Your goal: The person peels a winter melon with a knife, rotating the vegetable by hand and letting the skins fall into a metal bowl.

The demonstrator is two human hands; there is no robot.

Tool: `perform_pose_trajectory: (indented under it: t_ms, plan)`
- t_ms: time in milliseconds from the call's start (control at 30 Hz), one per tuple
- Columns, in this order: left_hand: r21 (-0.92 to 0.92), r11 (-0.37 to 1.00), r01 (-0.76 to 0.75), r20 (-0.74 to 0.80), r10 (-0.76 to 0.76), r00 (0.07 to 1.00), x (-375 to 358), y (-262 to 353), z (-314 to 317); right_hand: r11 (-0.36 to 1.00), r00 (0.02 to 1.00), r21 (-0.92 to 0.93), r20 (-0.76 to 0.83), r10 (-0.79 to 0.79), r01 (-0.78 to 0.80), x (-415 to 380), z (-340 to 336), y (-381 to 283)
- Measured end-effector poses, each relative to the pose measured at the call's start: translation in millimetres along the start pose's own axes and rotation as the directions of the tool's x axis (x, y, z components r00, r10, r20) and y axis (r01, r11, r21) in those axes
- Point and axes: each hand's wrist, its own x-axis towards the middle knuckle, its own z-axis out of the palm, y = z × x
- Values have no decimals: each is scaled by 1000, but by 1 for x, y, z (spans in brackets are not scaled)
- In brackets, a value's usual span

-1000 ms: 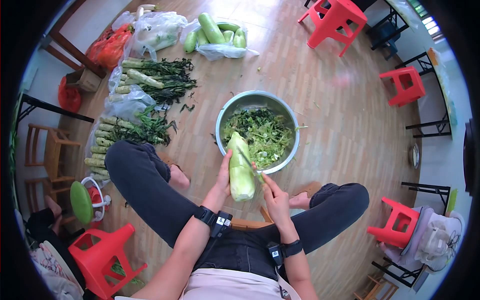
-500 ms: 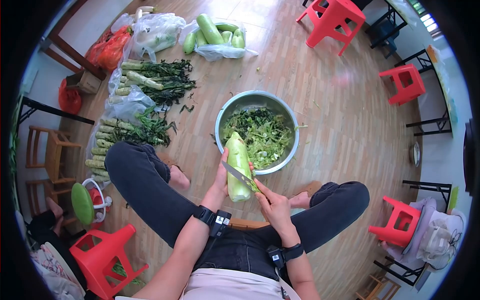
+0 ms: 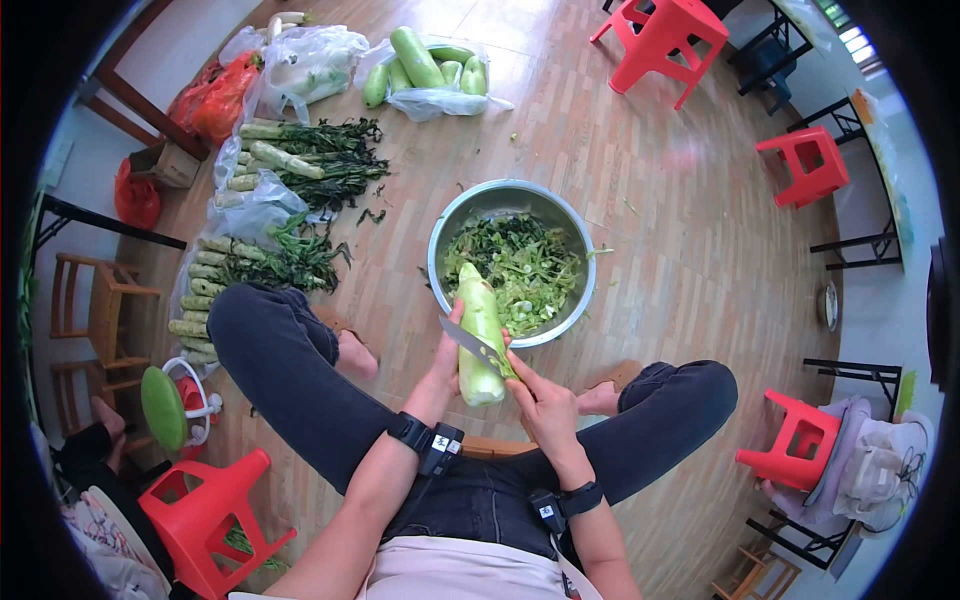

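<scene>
My left hand (image 3: 446, 362) grips a long pale green gourd (image 3: 480, 322), held upright with its tip over the rim of a steel bowl (image 3: 448, 228). My right hand (image 3: 541, 400) holds a knife (image 3: 474, 345) whose blade lies across the gourd's lower half. The bowl on the floor is full of green peelings and leaf scraps (image 3: 520, 268). Both wrists wear black bands.
Bundles of leafy stalks (image 3: 300, 160) and more stalks (image 3: 250, 270) lie on plastic at the left. Green gourds (image 3: 425, 60) rest on a bag at the top. Red plastic stools (image 3: 665, 40) stand around; one stool (image 3: 205, 515) is by my left leg.
The knife came from along the gourd's right side to lie across its lower half. The gourd shifted slightly up and left.
</scene>
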Motion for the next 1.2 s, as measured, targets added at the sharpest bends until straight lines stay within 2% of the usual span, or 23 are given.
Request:
perform_pose_trajectory:
  t_ms: [267,333,433,500,533,600,733,900,1033,1133,1200]
  plan:
    - [-55,998,3,57,0,998,3,-4,-8,1000,1000,-24,-9,-8,7,8,3,3]
    - [19,1000,22,71,-23,997,1,-4,-6,1000,1000,-18,-12,-4,4,11,4,2]
    - [-8,1000,23,-8,-23,1000,2,-16,-2,997,997,-27,3,74,-74,21,5,4]
    - [-11,1000,20,-15,-20,1000,4,-20,-6,991,995,90,6,98,-98,25,8,12]
    - [-8,1000,29,-35,-29,999,5,-20,-7,991,995,88,3,99,-99,24,7,12]
    - [-8,999,35,-56,-36,998,7,-19,-10,977,976,70,109,191,-199,21,4,9]
    - [-24,999,44,-9,-44,999,7,-6,-15,983,984,118,120,130,-144,11,1,0]
    - [81,996,38,-20,-37,999,6,0,-12,992,991,56,89,105,-110,11,2,0]
    - [67,996,53,21,-54,998,5,-2,-8,995,994,49,65,84,-87,11,2,3]
    - [80,994,75,7,-75,997,4,-3,-7,996,996,49,46,73,-75,11,4,4]
    - [87,996,5,-56,0,998,5,-7,-6,999,999,21,-8,46,-45,12,6,2]
